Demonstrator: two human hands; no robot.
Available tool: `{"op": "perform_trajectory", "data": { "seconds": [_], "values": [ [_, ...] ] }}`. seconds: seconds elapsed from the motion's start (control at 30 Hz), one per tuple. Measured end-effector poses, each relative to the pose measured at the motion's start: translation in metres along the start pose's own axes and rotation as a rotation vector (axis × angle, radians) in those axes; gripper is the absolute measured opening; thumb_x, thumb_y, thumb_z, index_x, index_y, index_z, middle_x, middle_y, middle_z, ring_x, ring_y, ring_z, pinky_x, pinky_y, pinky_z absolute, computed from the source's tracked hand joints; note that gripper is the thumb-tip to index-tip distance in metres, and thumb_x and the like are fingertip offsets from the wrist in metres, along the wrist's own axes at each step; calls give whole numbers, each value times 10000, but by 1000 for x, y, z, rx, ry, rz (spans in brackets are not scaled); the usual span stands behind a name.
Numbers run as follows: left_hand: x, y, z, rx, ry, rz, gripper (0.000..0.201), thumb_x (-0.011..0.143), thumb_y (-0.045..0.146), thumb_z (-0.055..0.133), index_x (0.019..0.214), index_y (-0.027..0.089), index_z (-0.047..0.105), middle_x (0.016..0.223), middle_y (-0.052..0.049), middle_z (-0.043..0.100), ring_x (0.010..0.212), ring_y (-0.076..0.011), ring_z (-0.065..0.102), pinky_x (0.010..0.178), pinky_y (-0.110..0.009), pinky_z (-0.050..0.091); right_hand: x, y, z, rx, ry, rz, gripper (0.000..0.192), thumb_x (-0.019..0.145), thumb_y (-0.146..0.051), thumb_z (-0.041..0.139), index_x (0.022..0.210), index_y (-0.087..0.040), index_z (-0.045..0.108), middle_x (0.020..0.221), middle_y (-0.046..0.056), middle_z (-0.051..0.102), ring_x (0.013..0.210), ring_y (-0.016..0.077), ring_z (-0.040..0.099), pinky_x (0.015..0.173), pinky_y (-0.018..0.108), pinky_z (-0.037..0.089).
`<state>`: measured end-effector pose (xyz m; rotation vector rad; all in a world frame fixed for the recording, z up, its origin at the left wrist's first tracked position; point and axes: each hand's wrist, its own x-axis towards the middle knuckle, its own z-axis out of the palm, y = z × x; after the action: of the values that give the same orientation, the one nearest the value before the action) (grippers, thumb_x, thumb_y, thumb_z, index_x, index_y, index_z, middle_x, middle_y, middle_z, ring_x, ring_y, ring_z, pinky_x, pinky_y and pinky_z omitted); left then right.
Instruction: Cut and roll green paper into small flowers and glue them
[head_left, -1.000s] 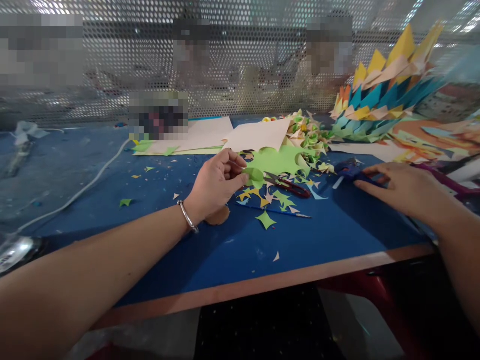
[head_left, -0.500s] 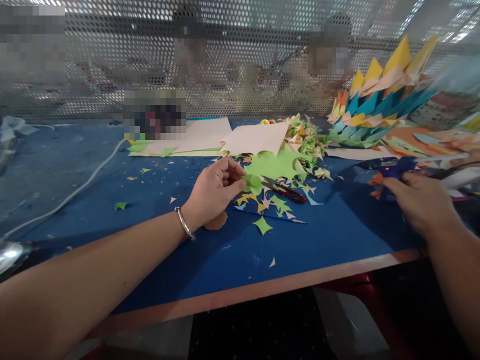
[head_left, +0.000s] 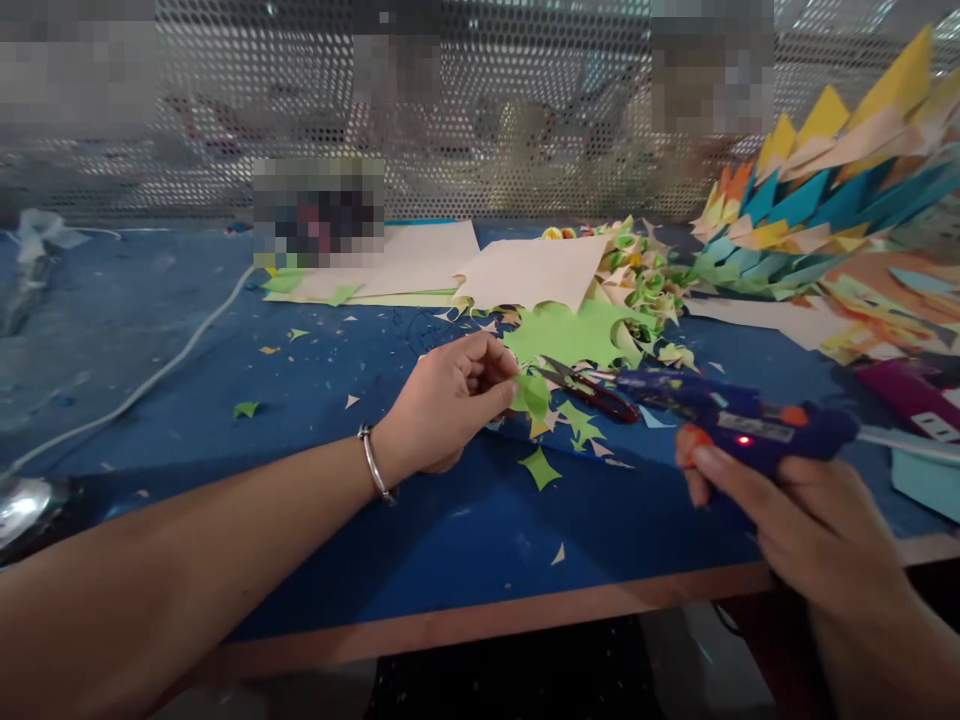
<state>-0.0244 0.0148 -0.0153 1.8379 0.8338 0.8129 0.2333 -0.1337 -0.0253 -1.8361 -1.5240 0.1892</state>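
Note:
Between the thumb and fingers of my left hand is a small green paper piece. My right hand grips a dark blue hot glue gun, a finger at its orange trigger. A red light glows on its side, and its nozzle points left, toward the green piece but apart from it. A glue stick juts from the gun's rear. Scissors with dark red handles lie beyond the green piece, close to the nozzle. Below them a blue pencil-like stick is partly hidden by my left hand.
Cut green paper and a pale sheet lie behind the scissors, beside a heap of curled paper pieces. A layered paper construction stands at the right. A white cord crosses the left. Scraps litter the blue table.
My right hand has brought the glue gun left and nearer to me, its nozzle now close to the green paper piece. My left hand still pinches the piece, and the view has shifted slightly.

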Motion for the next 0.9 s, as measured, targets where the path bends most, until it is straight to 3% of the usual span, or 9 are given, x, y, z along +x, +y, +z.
{"op": "perform_trajectory", "data": {
  "seconds": [0.13, 0.3, 0.53, 0.67, 0.8, 0.9],
  "values": [
    [-1, 2, 1, -12, -29, -8, 61, 795, 136, 607, 820, 185, 581, 715, 20, 623, 626, -89, 615, 584, -214, 501, -12, -16, 13, -9, -144, -128, 387, 925, -531, 564, 664, -254, 629, 759, 22, 759, 730, 227, 724, 612, 286, 507],
    [-3, 2, 4, -6, -67, 3, 76, 778, 116, 597, 806, 186, 589, 694, 25, 626, 617, -87, 604, 581, -206, 489, -15, -15, 14, -104, -163, -159, 347, 949, -516, 508, 721, -278, 616, 817, 32, 761, 820, 267, 743, 701, 327, 563],
    [-4, 3, 4, 14, -72, 26, 65, 782, 136, 601, 808, 196, 602, 701, 14, 641, 624, -105, 615, 594, -223, 509, -17, -9, 19, -194, -147, -210, 380, 958, -510, 486, 877, -243, 744, 755, 65, 750, 731, 280, 731, 731, 376, 584],
    [-6, 3, 4, 38, -70, 45, 70, 782, 130, 603, 810, 193, 612, 697, 20, 634, 620, -103, 601, 597, -223, 502, -17, -10, 21, -216, -123, -254, 415, 962, -521, 476, 856, -246, 769, 653, 62, 711, 745, 297, 734, 710, 374, 577],
    [-6, 3, 4, 43, -65, 61, 70, 787, 129, 599, 815, 190, 616, 705, 22, 633, 629, -102, 603, 605, -220, 505, -13, -9, 20, -212, -141, -282, 387, 938, -512, 525, 775, -257, 768, 435, 35, 542, 701, 317, 722, 687, 376, 567],
    [-7, 4, 4, 40, -63, 76, 67, 791, 123, 596, 808, 185, 615, 703, 21, 630, 624, -98, 601, 604, -218, 506, -11, -9, 21, -183, -140, -321, 378, 938, -501, 534, 780, -255, 774, 486, 53, 593, 735, 319, 728, 698, 375, 569]
  ]
}}
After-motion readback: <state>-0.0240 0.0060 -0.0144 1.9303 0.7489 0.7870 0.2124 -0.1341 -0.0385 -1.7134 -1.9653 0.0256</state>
